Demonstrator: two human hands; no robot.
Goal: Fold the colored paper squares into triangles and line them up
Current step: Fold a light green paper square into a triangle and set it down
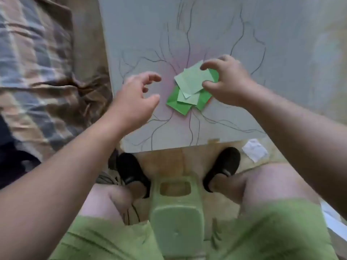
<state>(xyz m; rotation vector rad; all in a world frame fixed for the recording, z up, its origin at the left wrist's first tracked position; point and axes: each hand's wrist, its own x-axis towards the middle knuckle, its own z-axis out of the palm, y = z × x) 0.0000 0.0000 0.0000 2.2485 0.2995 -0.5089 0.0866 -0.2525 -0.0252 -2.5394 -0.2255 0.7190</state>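
Papers (pixel 189 91), a loose overlapping pile of pale and bright green squares, lie on a grey board (pixel 216 25) sketched with branching lines, near its front edge and about midway across. Right hand (pixel 228 82) sits at the pile's right side, thumb and forefinger curled toward the top pale sheet; blur hides whether they pinch it. Left hand (pixel 137 94) hovers just left of the pile, fingers loosely curled and apart, holding nothing. Bare board stretches behind and to the right. A plaid cloth (pixel 37 62) borders the board's left edge.
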